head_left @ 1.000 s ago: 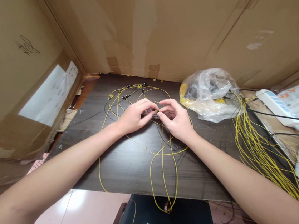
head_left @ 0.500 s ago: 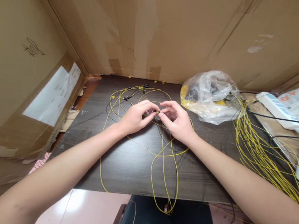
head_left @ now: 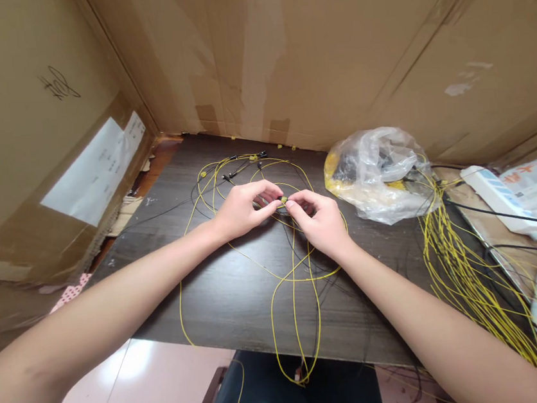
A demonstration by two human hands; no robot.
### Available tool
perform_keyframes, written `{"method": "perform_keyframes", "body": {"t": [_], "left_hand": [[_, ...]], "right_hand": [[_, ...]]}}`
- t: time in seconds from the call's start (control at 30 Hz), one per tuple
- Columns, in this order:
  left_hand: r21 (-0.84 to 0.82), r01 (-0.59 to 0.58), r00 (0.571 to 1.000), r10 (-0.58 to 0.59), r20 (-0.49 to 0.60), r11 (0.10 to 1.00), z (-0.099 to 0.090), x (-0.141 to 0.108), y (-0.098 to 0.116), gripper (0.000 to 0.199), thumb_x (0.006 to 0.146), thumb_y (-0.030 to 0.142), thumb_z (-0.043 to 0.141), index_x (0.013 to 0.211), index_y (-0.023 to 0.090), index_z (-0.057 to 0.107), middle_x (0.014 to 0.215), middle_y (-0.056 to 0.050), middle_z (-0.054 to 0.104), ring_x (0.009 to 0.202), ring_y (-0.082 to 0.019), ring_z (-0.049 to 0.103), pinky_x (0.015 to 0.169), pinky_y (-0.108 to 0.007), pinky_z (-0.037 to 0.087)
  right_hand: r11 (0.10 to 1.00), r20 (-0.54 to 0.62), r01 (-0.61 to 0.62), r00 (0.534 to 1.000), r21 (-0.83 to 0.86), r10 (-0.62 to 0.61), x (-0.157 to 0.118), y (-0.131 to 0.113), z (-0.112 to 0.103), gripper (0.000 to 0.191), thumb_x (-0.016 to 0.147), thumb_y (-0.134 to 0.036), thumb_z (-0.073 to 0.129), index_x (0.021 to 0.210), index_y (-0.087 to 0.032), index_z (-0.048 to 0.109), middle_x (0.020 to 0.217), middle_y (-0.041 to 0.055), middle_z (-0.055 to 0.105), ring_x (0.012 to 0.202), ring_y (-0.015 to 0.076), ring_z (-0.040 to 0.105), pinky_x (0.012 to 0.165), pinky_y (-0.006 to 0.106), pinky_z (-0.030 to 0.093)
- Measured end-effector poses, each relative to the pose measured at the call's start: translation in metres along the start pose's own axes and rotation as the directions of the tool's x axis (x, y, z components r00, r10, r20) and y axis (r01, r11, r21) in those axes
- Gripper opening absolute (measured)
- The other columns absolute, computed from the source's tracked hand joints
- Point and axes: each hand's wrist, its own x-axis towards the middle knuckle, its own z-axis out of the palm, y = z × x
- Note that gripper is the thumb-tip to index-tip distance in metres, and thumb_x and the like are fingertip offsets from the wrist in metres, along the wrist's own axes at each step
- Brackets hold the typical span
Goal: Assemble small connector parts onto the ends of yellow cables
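Observation:
Above the tabletop, my left hand (head_left: 245,210) and my right hand (head_left: 320,223) meet fingertip to fingertip. Between them is a small black and yellow piece (head_left: 284,200), too small to name for certain; it looks like a cable end with a yellow tag. Both hands pinch it, the left from one side and the right from the other. Thin yellow cable (head_left: 293,302) loops below and behind the hands and hangs over the table's front edge. Black cable ends (head_left: 262,155) lie beyond my left hand.
A clear plastic bag (head_left: 377,176) stands to the right on the dark table (head_left: 231,303). Beside it, a thick bundle of yellow cables (head_left: 456,277) spills forward. A white power strip (head_left: 496,198) sits farther right. Cardboard walls (head_left: 252,54) close off the back and left.
The right hand's fingers have closed in around the small piece, and more of its yellow part shows between the fingertips. The arms and cables stay nearly still.

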Motion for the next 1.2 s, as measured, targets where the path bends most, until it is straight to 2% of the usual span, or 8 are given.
{"method": "perform_keyframes", "body": {"t": [0.23, 0.47, 0.67, 1.2], "left_hand": [[-0.059, 0.073, 0.997, -0.075, -0.026, 0.996, 0.0006, 0.0003, 0.0003, 0.013, 0.091, 0.024, 0.067, 0.099, 0.016, 0.074, 0.092, -0.004, 0.078, 0.079, -0.014, 0.073, 0.076, -0.027, 0.061], [-0.134, 0.147, 0.989, -0.15, -0.013, 0.98, -0.0003, 0.0015, -0.0014, 0.016, 0.089, 0.029, 0.072, 0.097, 0.016, 0.077, 0.087, -0.005, 0.079, 0.077, -0.015, 0.074, 0.072, -0.027, 0.06], [-0.143, 0.148, 0.989, -0.147, 0.012, 0.979, -0.0014, 0.0018, -0.0033, 0.016, 0.088, 0.03, 0.073, 0.095, 0.016, 0.079, 0.086, -0.006, 0.079, 0.074, -0.015, 0.073, 0.067, -0.026, 0.058], [-0.158, 0.162, 0.987, -0.159, 0.031, 0.974, -0.0019, 0.0012, -0.0074, 0.016, 0.087, 0.03, 0.076, 0.093, 0.016, 0.08, 0.086, -0.006, 0.079, 0.075, -0.016, 0.074, 0.07, -0.027, 0.06]], "right_hand": [[0.999, 0.01, -0.045, 0.999, 0.025, 0.045, 0.0006, 0.0009, -0.0001, 0.023, 0.091, -0.04, 0.061, 0.086, -0.02, 0.071, 0.071, 0.0018, 0.067, 0.064, 0.0166, 0.058, 0.063, 0.03, 0.045], [1.0, 0.006, -0.013, 1.0, 0.006, 0.013, 0.0, -0.0021, -0.0001, 0.02, 0.09, -0.037, 0.061, 0.083, -0.02, 0.069, 0.069, 0.0015, 0.066, 0.061, 0.0159, 0.056, 0.062, 0.03, 0.046], [1.0, 0.021, 0.006, 1.0, -0.016, -0.005, -0.0005, -0.001, -0.0002, 0.021, 0.092, -0.037, 0.06, 0.083, -0.021, 0.067, 0.068, 0.0012, 0.064, 0.061, 0.0158, 0.056, 0.061, 0.03, 0.046], [0.998, 0.05, 0.049, 0.998, -0.05, -0.046, 0.0, -0.0005, 0.0003, 0.019, 0.093, -0.034, 0.058, 0.082, -0.021, 0.065, 0.07, 0.0013, 0.064, 0.059, 0.0149, 0.053, 0.058, 0.029, 0.043]]}}
